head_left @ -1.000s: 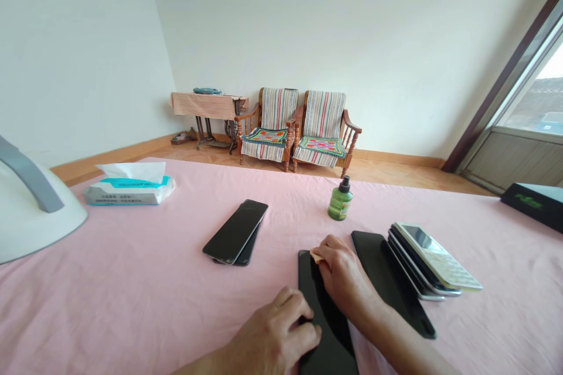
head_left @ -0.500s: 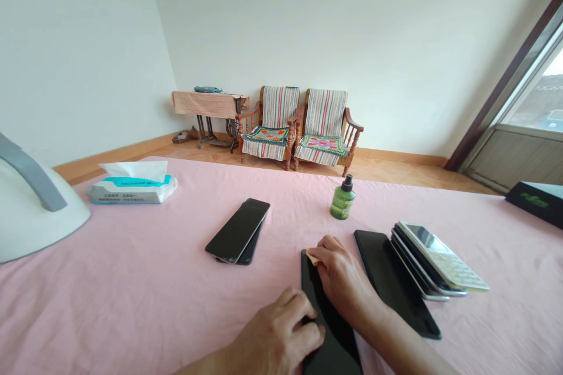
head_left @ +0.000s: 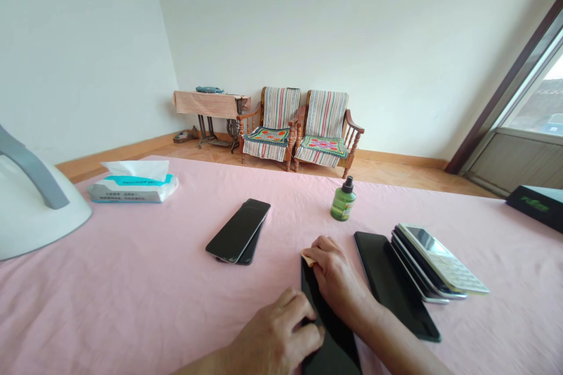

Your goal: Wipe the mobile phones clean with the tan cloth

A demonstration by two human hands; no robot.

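Observation:
A black phone (head_left: pixel 329 340) lies screen up on the pink tablecloth, its near end cut off by the picture's lower edge. My left hand (head_left: pixel 277 331) grips its left side, with bent fingers resting over the screen. In my right hand (head_left: pixel 332 272) a small beige cloth (head_left: pixel 308 258) is pinched and pressed on the far left corner of that screen. Just right of this hand lies another black phone (head_left: pixel 391 281). Beside it is a stack of several phones, topped by a white phone with a keypad (head_left: pixel 444 255).
Two dark phones (head_left: pixel 240 231) lie overlapped left of centre. A green bottle with a black cap (head_left: pixel 343 202) stands behind my right hand. Further out are a tissue pack (head_left: pixel 132 187), a white dome-shaped object with a grey band (head_left: pixel 39 205) and a black box (head_left: pixel 534 205).
My right hand has shifted slightly left with the cloth, towards the phone's far left corner. My left hand stays on the phone.

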